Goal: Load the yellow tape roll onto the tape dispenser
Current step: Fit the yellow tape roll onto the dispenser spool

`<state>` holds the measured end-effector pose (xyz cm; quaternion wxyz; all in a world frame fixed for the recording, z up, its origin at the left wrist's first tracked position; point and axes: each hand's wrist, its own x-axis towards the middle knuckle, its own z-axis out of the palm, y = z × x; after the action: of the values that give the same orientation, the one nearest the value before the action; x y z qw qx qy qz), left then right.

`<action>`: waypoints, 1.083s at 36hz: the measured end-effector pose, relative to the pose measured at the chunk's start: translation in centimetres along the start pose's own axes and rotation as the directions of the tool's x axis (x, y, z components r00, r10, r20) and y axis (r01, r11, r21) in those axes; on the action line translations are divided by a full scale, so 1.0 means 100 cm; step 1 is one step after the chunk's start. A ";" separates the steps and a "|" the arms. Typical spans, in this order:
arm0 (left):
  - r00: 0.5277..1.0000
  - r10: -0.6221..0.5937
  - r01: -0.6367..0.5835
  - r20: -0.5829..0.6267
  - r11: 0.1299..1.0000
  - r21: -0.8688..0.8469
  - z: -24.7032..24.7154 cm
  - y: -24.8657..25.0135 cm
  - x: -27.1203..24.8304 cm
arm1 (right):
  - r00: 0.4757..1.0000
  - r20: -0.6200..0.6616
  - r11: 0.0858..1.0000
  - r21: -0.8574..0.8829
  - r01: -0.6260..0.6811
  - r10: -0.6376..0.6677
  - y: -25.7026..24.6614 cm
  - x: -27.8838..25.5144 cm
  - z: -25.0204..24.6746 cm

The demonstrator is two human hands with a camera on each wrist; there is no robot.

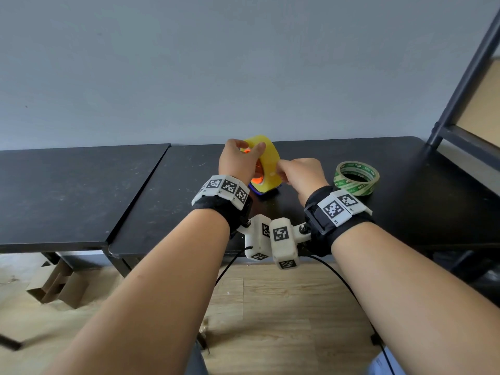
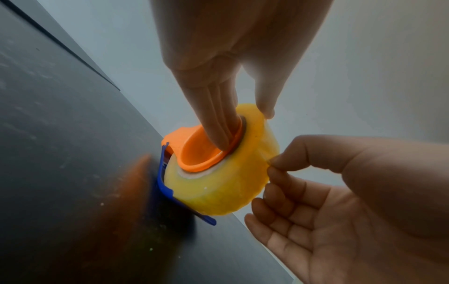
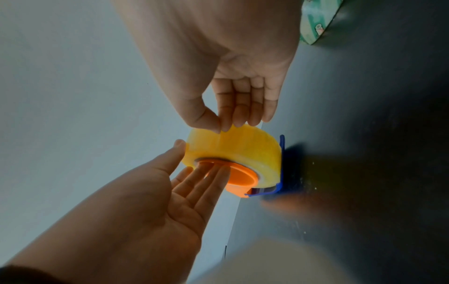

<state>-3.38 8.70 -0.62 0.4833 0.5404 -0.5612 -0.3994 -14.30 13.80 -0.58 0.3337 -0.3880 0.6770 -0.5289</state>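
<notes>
The yellow tape roll (image 1: 270,163) (image 2: 218,188) (image 3: 243,148) stands on edge on the black table, seated on the orange hub (image 1: 257,180) (image 2: 194,153) (image 3: 240,176) of the blue-framed tape dispenser (image 1: 263,192) (image 2: 165,186) (image 3: 282,153). My left hand (image 1: 250,147) (image 2: 245,128) (image 3: 196,156) presses straight fingers into the hub, thumb resting on the roll's rim. My right hand (image 1: 280,169) (image 2: 271,163) (image 3: 222,129) pinches the roll's outer layer between thumb and forefinger on the right side.
A green-printed tape roll (image 1: 357,178) (image 3: 316,23) lies flat on the table (image 1: 162,198) just right of my right hand. A dark shelf frame (image 1: 465,77) rises at the far right. A second black table (image 1: 67,190) adjoins on the left, near the wall.
</notes>
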 end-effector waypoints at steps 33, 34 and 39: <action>0.999 -0.046 0.046 0.027 0.999 -0.003 -0.001 -0.007 0.014 | 0.987 0.088 0.991 -0.005 -0.136 0.135 0.005 0.003 -0.002; 0.999 -0.047 0.047 0.025 0.999 -0.007 0.000 -0.009 0.014 | 0.987 0.083 0.991 -0.009 -0.137 0.137 0.005 0.004 -0.002; 0.999 -0.040 0.040 0.036 0.999 -0.015 0.003 -0.010 0.012 | 0.987 0.088 0.991 -0.030 -0.134 0.136 0.006 0.006 -0.002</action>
<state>-3.34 7.38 -1.53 0.4692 0.5404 -0.5556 -0.4232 -14.82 13.46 -1.16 0.3940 -0.3686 0.6923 -0.4792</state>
